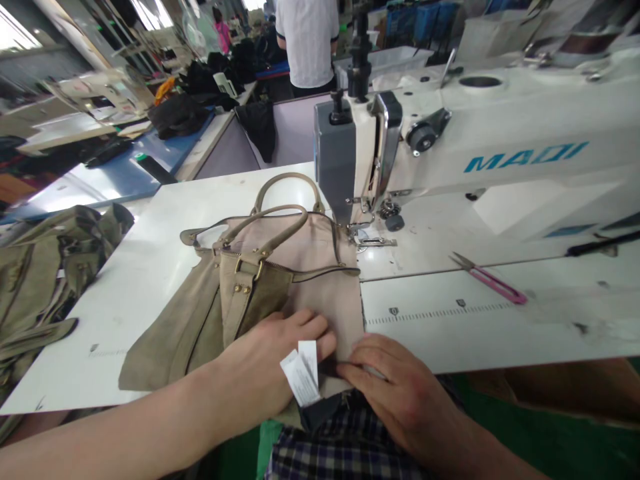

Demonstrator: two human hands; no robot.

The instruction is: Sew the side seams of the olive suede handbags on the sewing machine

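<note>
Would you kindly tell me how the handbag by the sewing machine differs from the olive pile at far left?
The left hand and right hand are on the handbag; neither touches the olive pile. The handbag shows broad pinkish lining; the olive pile, mostly olive material. Both include olive material.
</note>
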